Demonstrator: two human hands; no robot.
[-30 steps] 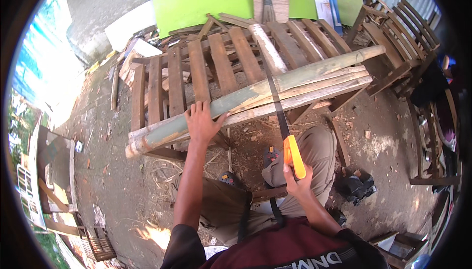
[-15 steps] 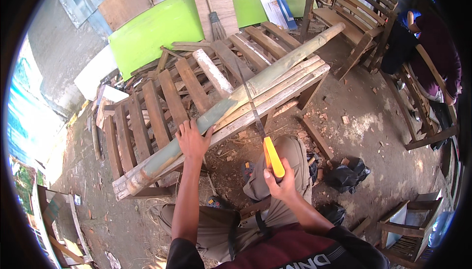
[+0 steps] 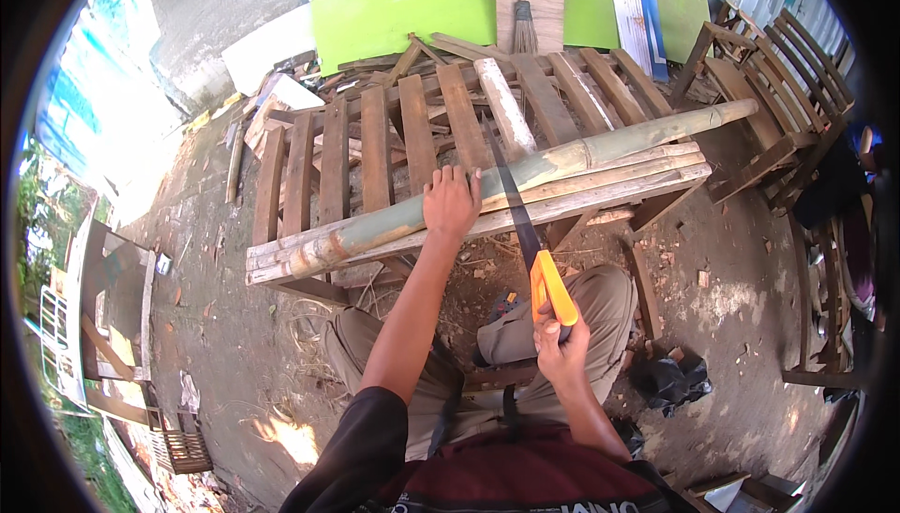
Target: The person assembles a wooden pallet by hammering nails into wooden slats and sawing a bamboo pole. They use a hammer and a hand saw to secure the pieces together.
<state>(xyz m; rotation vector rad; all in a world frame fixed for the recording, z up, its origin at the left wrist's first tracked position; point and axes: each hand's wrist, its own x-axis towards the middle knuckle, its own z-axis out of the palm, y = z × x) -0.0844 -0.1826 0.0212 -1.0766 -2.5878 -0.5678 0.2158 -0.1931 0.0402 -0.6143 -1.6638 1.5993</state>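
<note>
A greenish bamboo pole (image 3: 647, 133) lies slantwise along the near edge of a slatted wooden frame, beside paler wooden strips (image 3: 647, 173). My left hand (image 3: 452, 202) is laid over the pole left of its middle, fingers curled on top and gripping it. In my right hand (image 3: 562, 342) is a handsaw, closed around its orange-yellow handle (image 3: 557, 290). The dark saw blade (image 3: 521, 213) points away from me and crosses the pole just right of my left hand. Whether its teeth are in the bamboo I cannot tell.
The slatted frame (image 3: 333, 161) stands over wood scraps. Behind it lean a lime-green board (image 3: 403, 11) and a broom (image 3: 523, 30). Wooden chairs (image 3: 797, 82) and a person in dark clothing (image 3: 848, 175) are at right. A black plastic bag (image 3: 670, 380) lies near my right knee.
The view has swung left, so the scene sits further right. My left hand now grips the pole closer to the saw blade, which crosses the pole a little further left along it.
</note>
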